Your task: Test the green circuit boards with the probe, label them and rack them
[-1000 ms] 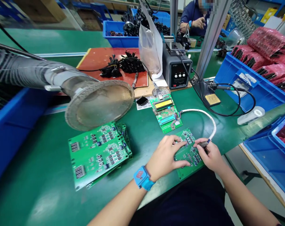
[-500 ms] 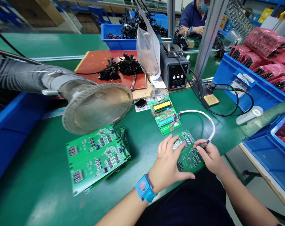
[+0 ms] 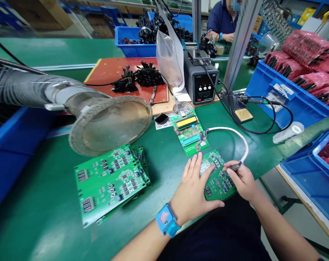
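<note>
My left hand [image 3: 190, 185] lies spread over the left side of a green circuit board [image 3: 217, 181], fingers stretched out and thumb along its near edge. Part of the board is hidden under it. Between the fingers of my right hand [image 3: 243, 180] is a dark probe connector [image 3: 235, 167], its tip against the board's right part. A white sleeved cable [image 3: 235, 131] runs from it to a programmer board [image 3: 190, 133] with a yellow display and a blue socket. Left of my hands lies a stack of similar circuit boards [image 3: 112, 185].
A fume extraction hood [image 3: 110, 125] hangs above the stack. Behind are a soldering station [image 3: 201, 81], a soldering iron in its stand [image 3: 242, 108] and a red mat [image 3: 104, 72] with black cables. Blue bins [image 3: 286, 94] with pink-wrapped packs stand right. A co-worker [image 3: 221, 20] sits opposite.
The fingers of my left hand have straightened and flattened toward the programmer board. My right hand holds the probe connector at the same spot. The view has shifted very slightly.
</note>
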The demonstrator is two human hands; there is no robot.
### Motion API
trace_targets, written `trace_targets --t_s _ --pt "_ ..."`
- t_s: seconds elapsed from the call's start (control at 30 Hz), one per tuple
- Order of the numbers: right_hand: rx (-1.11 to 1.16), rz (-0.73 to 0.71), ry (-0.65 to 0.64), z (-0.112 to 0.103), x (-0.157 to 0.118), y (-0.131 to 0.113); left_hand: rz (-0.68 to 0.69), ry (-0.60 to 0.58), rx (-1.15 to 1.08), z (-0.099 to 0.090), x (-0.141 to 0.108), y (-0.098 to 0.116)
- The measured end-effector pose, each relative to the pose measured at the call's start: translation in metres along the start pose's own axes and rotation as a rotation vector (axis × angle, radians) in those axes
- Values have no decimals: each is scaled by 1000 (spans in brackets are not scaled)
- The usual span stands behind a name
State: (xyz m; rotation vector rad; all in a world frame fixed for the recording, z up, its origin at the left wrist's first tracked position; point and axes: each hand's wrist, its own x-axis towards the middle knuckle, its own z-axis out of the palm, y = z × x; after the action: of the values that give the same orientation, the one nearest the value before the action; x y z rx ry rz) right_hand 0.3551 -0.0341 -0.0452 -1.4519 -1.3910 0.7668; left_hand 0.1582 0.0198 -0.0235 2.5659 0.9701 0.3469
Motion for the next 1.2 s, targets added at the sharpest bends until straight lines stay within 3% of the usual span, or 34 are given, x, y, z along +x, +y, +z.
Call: trace_targets --t_s 0.4,1.2 --pt "-27 -6 -1 0 0 0 -62 10 -73 1 -3 3" --pt "-16 10 -5 0 1 -1 -24 55 -1 2 -1 2"
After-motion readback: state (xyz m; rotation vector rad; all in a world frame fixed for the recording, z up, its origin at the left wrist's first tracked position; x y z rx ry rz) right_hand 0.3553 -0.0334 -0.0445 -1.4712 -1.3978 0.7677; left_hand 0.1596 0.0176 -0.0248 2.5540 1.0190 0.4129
